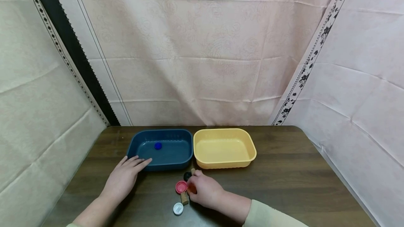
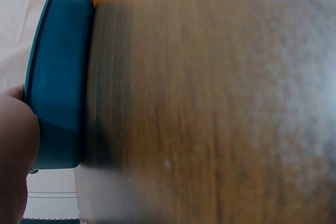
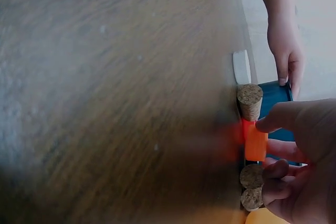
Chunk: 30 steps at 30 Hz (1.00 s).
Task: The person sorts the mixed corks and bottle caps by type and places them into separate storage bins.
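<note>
My right hand pinches an orange bottle cap between thumb and fingers, low over the table. Close around it lie a red cap, a black cap, a white cap and a cork. Another cork shows beyond the fingers; the right wrist view has two cork ends by the curled fingers. My left hand rests with extended fingers on the near left rim of a blue tub. Inside that tub sits a blue cap.
A yellow tub stands directly right of the blue one, near the back of the wooden table. Pale cloth hangs behind the table and along both sides.
</note>
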{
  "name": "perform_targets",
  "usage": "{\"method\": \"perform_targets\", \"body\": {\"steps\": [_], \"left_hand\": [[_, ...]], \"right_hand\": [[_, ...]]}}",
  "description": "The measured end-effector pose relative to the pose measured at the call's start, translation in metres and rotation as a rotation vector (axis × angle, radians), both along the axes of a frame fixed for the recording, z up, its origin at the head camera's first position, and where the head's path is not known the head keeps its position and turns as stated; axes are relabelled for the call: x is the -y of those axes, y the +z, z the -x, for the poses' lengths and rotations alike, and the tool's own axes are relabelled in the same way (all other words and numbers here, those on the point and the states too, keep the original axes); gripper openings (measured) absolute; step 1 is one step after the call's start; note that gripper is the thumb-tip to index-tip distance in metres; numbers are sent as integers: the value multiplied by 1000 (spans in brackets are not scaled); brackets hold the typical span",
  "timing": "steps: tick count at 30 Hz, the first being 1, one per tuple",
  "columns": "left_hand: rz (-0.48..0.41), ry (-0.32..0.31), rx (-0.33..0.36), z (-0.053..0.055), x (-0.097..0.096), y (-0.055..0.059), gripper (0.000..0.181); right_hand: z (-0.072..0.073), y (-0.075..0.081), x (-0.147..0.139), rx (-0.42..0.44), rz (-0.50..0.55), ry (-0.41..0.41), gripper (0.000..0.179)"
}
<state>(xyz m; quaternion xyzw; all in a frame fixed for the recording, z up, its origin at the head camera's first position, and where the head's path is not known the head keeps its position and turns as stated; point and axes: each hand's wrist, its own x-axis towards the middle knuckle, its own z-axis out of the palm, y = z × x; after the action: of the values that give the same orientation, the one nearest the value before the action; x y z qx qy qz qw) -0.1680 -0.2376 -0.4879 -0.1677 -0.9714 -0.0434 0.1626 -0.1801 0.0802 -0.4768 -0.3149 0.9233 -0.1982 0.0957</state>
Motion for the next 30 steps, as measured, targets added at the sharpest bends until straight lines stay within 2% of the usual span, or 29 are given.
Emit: {"method": "perform_targets", "body": {"steps": [18, 25, 30], "left_hand": [[-12, -2, 0, -1, 0, 1, 59], [-15, -2, 0, 0, 0, 0, 59], [-6, 6, 14, 0, 1, -1, 58]], "right_hand": [[5, 12, -2, -24, 149, -56, 23], [9, 18, 1, 64, 257, -124, 26], [12, 22, 3, 94, 325, -134, 28]]}}
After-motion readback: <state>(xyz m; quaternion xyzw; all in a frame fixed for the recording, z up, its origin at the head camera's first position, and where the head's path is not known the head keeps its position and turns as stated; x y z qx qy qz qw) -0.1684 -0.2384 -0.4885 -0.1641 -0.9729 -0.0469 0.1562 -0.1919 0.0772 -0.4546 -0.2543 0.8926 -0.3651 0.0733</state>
